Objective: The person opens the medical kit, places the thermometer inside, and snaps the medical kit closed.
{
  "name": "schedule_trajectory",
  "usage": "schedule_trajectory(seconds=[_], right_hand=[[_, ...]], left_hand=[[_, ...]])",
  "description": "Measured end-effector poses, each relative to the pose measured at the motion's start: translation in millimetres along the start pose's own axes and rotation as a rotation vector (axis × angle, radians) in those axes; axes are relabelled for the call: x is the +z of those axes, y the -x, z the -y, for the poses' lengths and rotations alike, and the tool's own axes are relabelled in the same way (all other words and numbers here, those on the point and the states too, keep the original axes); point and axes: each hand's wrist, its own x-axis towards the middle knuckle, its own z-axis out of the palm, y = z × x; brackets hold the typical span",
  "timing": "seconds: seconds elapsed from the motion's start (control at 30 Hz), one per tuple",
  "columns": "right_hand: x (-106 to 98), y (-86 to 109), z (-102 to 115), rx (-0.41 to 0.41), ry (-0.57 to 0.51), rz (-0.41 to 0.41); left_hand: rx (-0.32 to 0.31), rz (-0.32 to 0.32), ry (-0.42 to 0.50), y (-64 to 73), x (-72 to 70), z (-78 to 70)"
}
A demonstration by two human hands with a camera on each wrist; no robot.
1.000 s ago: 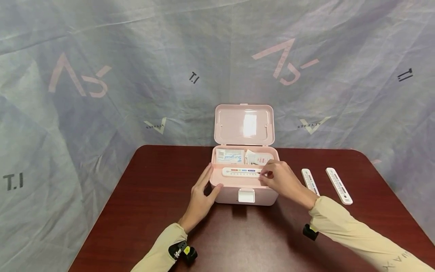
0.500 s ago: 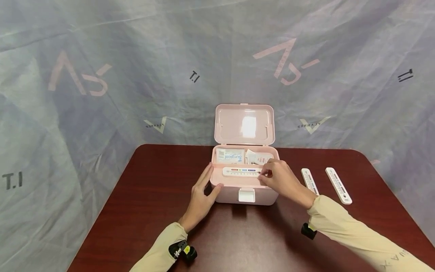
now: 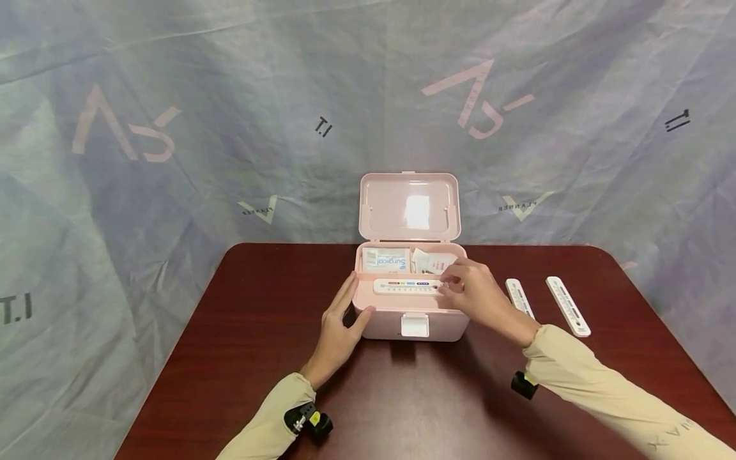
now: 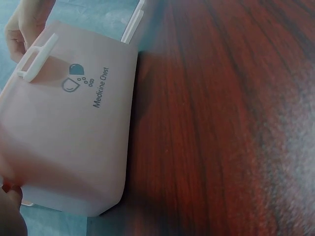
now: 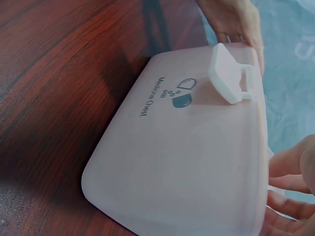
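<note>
A pink medicine chest (image 3: 376, 324) with its lid (image 3: 393, 206) raised stands on the table; its front reads "Medicine Chest" in both wrist views. In the front part of its top tray lies a white strip thermometer (image 3: 402, 287) with coloured marks. At that thermometer's right end, the thumb and fingers of my right hand (image 3: 480, 297) pinch it; the fingertips partly cover this end. My left hand (image 3: 336, 332) rests with straight fingers along the chest's left side, its thumb at the front rim. Two more white thermometers, a nearer one (image 3: 519, 297) and a farther one (image 3: 568, 306), lie to the right.
Behind the thermometer, the tray's back compartments hold a packet marked "Surgical" (image 3: 386, 260) and some white packets (image 3: 431, 262). A white latch (image 3: 415, 326) hangs on the chest's front. The dark red wooden table (image 3: 259, 319) ends at a grey cloth backdrop (image 3: 322, 64).
The whole head view has shifted slightly up and left. Both hands keep nearly the same places on the chest and thermometer, with only small finger movement at the right hand.
</note>
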Motion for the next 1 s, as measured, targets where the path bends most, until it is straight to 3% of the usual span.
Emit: schedule_trajectory(seconds=[0.33,0.83,1.0], right_hand=[[-11,0.3,-1,-0.009,-0.021,-0.097],[-23,7.4,-8,0.045,0.024,-0.125],[-29,10.7,-10,0.06,0.009,-0.124]], left_hand=[[-0.011,-0.006,0.02,-0.2,1.4,3.2],[0.005,-0.009,0.018,0.7,1.2,-0.3],[0.015,-0.012,0.015,1.5,4.8,10.7]])
